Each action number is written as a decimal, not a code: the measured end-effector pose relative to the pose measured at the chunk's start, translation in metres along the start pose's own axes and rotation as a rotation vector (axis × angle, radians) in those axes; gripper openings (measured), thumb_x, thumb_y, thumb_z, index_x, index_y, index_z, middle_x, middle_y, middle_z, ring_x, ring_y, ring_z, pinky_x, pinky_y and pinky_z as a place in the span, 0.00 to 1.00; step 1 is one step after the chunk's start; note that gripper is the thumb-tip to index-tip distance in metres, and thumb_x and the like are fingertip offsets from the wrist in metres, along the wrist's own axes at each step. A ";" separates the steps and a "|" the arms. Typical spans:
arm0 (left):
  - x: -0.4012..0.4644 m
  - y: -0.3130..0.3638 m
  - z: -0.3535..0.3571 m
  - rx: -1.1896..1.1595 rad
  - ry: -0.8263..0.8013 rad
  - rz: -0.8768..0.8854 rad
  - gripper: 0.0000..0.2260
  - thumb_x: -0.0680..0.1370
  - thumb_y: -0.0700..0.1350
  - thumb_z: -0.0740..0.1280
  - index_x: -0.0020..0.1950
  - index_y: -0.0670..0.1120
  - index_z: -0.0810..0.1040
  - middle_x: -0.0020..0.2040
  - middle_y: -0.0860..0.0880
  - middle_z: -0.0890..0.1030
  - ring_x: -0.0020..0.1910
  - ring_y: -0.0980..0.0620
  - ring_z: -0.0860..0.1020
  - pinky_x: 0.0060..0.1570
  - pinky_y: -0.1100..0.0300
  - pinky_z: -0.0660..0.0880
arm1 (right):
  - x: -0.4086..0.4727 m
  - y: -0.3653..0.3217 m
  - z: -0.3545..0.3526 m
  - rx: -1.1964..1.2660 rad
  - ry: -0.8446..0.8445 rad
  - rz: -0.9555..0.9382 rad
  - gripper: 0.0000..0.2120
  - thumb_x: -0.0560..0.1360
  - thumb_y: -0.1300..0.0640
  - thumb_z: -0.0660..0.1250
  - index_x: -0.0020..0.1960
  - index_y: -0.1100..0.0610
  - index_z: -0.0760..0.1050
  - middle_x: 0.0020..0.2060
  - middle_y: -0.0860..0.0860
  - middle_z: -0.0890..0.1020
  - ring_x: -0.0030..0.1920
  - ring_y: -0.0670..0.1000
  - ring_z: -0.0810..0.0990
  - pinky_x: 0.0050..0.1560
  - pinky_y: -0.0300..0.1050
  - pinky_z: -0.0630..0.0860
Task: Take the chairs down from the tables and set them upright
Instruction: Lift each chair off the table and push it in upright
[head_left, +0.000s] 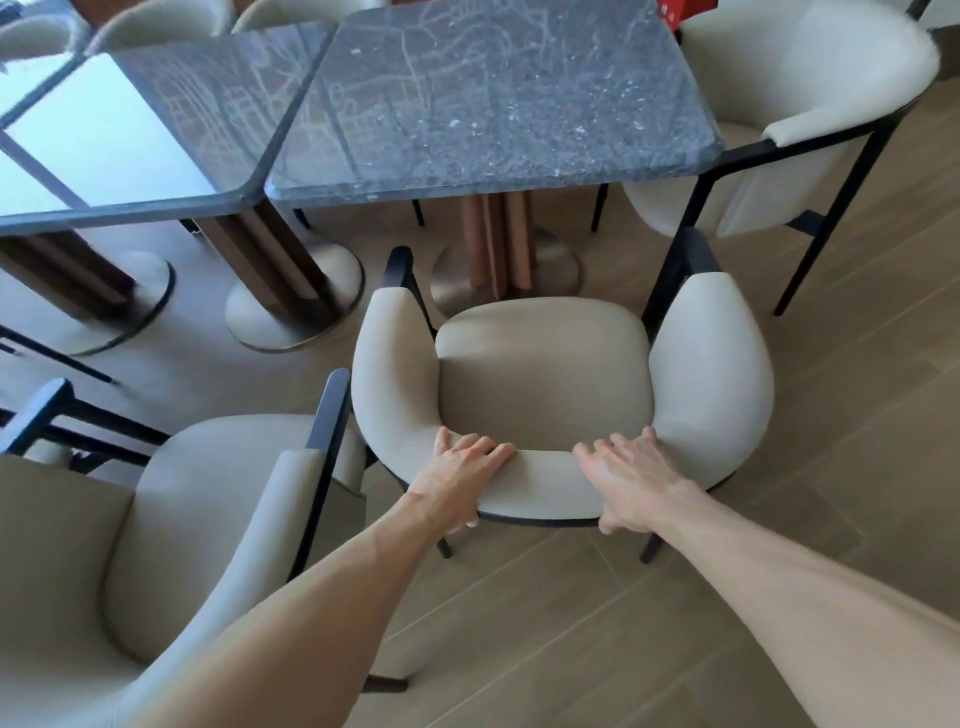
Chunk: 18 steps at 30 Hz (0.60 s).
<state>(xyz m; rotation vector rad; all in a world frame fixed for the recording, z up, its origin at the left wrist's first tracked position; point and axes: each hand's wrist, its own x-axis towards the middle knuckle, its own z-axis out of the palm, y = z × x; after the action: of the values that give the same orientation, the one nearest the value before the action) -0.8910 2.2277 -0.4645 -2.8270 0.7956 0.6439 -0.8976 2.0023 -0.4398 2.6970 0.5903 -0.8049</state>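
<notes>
A cream armchair (543, 374) with black legs stands upright on the wooden floor, facing the dark marble table (493, 104). My left hand (462, 478) grips the top of its curved backrest, fingers over the inner side and thumb on the outer side. My right hand (631, 475) holds the same backrest a little to the right, fingers over the top and thumb behind. Both of my arms reach forward from the bottom of the view.
A second cream armchair (197, 519) stands close on the left. Another chair (810, 119) stands at the table's right side. A second dark table (130, 130) adjoins on the left, with round pedestal bases (296, 306) beneath. More chair backs show at the far top left.
</notes>
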 end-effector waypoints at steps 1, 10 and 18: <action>0.000 -0.003 -0.001 0.008 0.006 -0.007 0.43 0.70 0.48 0.78 0.79 0.50 0.57 0.73 0.50 0.69 0.73 0.49 0.66 0.73 0.44 0.59 | 0.002 -0.003 -0.002 0.009 0.011 -0.001 0.33 0.69 0.48 0.77 0.67 0.56 0.66 0.59 0.52 0.78 0.62 0.56 0.76 0.66 0.64 0.67; 0.001 0.015 0.001 -0.022 0.017 -0.016 0.46 0.67 0.53 0.80 0.78 0.52 0.58 0.70 0.52 0.72 0.71 0.49 0.68 0.69 0.48 0.62 | -0.012 0.009 0.002 -0.014 -0.021 -0.008 0.32 0.69 0.48 0.78 0.66 0.55 0.66 0.59 0.51 0.77 0.62 0.56 0.76 0.63 0.60 0.69; -0.002 0.022 -0.003 -0.134 -0.014 -0.016 0.47 0.69 0.56 0.78 0.80 0.52 0.56 0.75 0.52 0.67 0.76 0.51 0.63 0.75 0.44 0.55 | -0.021 0.007 0.006 0.067 -0.021 0.015 0.42 0.71 0.42 0.75 0.76 0.56 0.59 0.71 0.53 0.72 0.72 0.56 0.69 0.70 0.60 0.64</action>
<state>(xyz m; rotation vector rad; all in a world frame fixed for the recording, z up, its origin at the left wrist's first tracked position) -0.9029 2.2089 -0.4614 -2.9418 0.7531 0.7413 -0.9133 1.9873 -0.4320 2.7465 0.5472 -0.8626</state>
